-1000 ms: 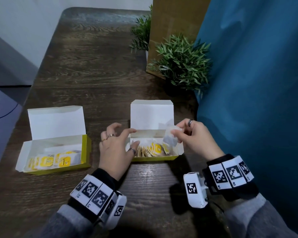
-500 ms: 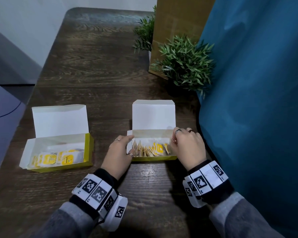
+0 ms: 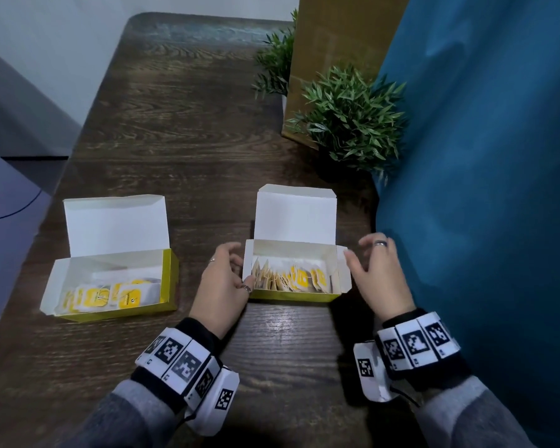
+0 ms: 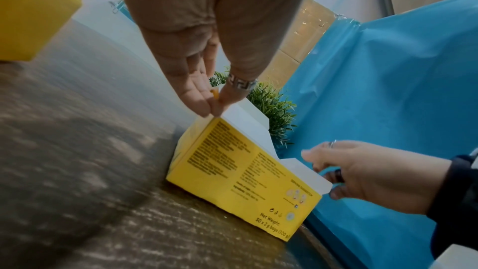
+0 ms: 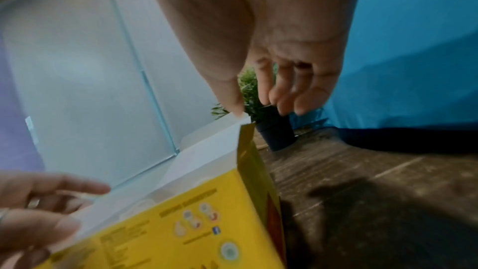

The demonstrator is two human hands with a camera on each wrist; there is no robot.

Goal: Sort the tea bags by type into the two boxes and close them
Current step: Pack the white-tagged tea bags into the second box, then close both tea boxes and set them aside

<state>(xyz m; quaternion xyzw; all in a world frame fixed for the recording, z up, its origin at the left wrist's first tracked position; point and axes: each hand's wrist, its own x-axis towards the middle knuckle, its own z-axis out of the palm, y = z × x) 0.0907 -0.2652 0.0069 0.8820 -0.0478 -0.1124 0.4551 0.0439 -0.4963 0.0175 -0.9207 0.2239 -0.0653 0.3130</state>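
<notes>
Box print [image 4: 225, 156] blurred, illegible.

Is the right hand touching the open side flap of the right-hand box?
Touching. In the right wrist view the right hand has its thumb tip on the flap corner of the right-hand box.

Two open boxes [image 3: 110, 279] [image 3: 296, 273], hands [image 3: 223, 279] [image 3: 377, 276] flanking one

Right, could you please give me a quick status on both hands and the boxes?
Left hand open at near box left end. Right hand open beside its right flap. Both boxes' lids up, tea bags inside. Nothing in the way.
</notes>
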